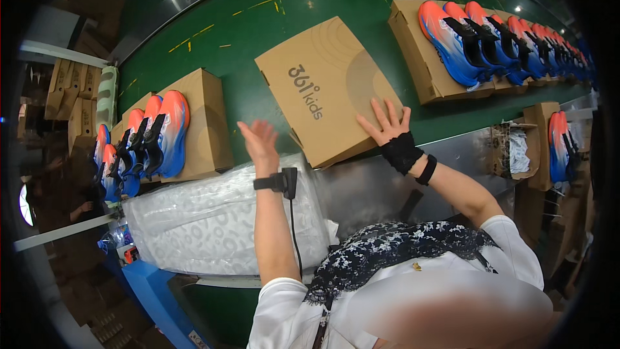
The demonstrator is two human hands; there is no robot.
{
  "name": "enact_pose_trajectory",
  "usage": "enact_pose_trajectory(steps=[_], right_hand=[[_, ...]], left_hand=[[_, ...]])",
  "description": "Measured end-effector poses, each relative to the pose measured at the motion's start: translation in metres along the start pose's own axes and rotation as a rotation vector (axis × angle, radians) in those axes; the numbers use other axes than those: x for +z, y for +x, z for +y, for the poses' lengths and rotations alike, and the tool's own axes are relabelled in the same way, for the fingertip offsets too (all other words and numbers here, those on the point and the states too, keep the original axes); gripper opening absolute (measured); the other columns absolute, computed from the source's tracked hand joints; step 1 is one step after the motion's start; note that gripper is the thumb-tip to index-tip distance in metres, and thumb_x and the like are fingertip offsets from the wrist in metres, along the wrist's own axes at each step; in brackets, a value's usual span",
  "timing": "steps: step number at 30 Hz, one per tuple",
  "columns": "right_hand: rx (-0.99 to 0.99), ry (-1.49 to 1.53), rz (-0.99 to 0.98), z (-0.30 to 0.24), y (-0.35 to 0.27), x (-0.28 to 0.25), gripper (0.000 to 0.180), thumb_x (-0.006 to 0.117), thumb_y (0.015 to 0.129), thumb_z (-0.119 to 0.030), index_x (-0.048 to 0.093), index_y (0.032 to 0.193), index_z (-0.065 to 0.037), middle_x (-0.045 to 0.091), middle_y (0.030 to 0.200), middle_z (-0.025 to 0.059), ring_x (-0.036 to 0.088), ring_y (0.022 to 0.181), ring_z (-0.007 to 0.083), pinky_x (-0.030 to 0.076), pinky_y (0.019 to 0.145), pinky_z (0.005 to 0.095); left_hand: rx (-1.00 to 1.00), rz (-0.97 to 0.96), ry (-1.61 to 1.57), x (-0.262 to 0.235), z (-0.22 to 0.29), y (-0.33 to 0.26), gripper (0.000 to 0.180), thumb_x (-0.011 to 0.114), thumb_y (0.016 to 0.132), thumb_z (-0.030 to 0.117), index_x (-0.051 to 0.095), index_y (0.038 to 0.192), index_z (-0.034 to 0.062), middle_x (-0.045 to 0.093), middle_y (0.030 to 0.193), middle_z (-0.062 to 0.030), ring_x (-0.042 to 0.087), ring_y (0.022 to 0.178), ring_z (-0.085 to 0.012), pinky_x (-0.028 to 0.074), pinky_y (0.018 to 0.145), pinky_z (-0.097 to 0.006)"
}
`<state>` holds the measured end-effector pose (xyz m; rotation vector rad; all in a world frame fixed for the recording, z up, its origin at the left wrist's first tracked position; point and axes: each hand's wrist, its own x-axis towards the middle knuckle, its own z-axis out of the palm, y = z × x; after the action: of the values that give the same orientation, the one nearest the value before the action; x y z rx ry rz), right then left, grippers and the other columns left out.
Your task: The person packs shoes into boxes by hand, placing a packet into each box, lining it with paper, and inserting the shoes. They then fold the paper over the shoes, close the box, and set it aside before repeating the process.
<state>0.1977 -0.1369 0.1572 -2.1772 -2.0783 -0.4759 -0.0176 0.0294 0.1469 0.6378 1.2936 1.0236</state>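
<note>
A closed brown cardboard shoebox (pixel 349 84) lies at an angle in front of me, with dark print on its lid. My right hand (pixel 387 130) rests on the lid's near right corner, fingers spread. Just left of the box, my left hand (pixel 259 145) is raised with its fingers stretched out, the tips slightly blurred. Nothing shows in either hand. Beneath my left forearm is a stack of white patterned paper in clear plastic (pixel 219 220). A black strap with a cable circles my left wrist; black bands are on my right wrist.
The shoebox lies on a green conveyor belt (pixel 258 32). Orange, white and blue sneakers (pixel 452 45) stand on boxes at the right, and more sneakers (pixel 169 132) on boxes at the left. A metal ledge (pixel 361 187) borders the belt. An open carton (pixel 516 148) with white contents sits at the right.
</note>
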Motion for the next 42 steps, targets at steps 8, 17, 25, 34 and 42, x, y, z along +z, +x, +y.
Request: enact_pose_trajectory(steps=[8,17,25,34,42], right_hand=[[-0.056,0.041,0.114,0.01,-0.012,0.005,0.055,0.048,0.071,-0.007,0.043,0.121,-0.029,0.037,0.125,0.0179,0.039,0.11,0.0367,0.032,0.077,0.0553],[-0.01,0.03,0.155,0.022,-0.037,0.0,0.048,0.048,0.069,-0.011,0.049,0.115,-0.026,0.04,0.123,0.0182,0.042,0.108,0.0352,0.034,0.075,0.0538],[0.081,0.049,0.043,0.015,-0.021,-0.001,0.045,0.047,0.072,-0.017,0.046,0.116,-0.025,0.043,0.12,0.02,0.041,0.11,0.0375,0.03,0.083,0.061],[-0.027,0.0,0.446,0.096,0.0,-0.06,0.05,0.064,0.058,-0.018,0.05,0.104,-0.008,0.049,0.11,0.015,0.045,0.104,0.0279,0.035,0.077,0.0448],[0.475,-0.114,0.429,0.229,0.018,-0.059,0.018,0.063,0.058,-0.027,0.053,0.061,-0.012,0.055,0.073,0.0016,0.049,0.076,0.0194,0.032,0.067,0.035]], left_hand=[[0.34,-0.213,0.464,0.019,-0.046,-0.031,0.056,0.03,0.09,0.04,0.054,0.085,-0.0108,0.059,0.08,-0.0205,0.055,0.076,-0.0263,0.041,0.069,-0.034],[0.742,-0.14,0.612,0.033,-0.06,-0.061,0.044,0.031,0.091,0.028,0.052,0.076,-0.0089,0.053,0.067,-0.0252,0.05,0.065,-0.0405,0.037,0.061,-0.043],[-0.018,-0.534,0.175,0.041,-0.051,-0.006,0.051,0.044,0.085,0.041,0.043,0.115,-0.0016,0.051,0.109,-0.0099,0.051,0.097,-0.0203,0.042,0.081,-0.03],[-0.126,-0.579,0.0,0.016,0.025,-0.057,0.047,0.04,0.081,0.035,0.043,0.112,0.0001,0.05,0.108,-0.0128,0.051,0.096,-0.0255,0.043,0.08,-0.036],[-0.285,-0.877,-0.206,0.036,0.041,-0.085,0.06,0.039,0.082,0.038,0.026,0.127,0.0015,0.035,0.125,-0.0204,0.035,0.114,-0.0354,0.033,0.092,-0.048]])
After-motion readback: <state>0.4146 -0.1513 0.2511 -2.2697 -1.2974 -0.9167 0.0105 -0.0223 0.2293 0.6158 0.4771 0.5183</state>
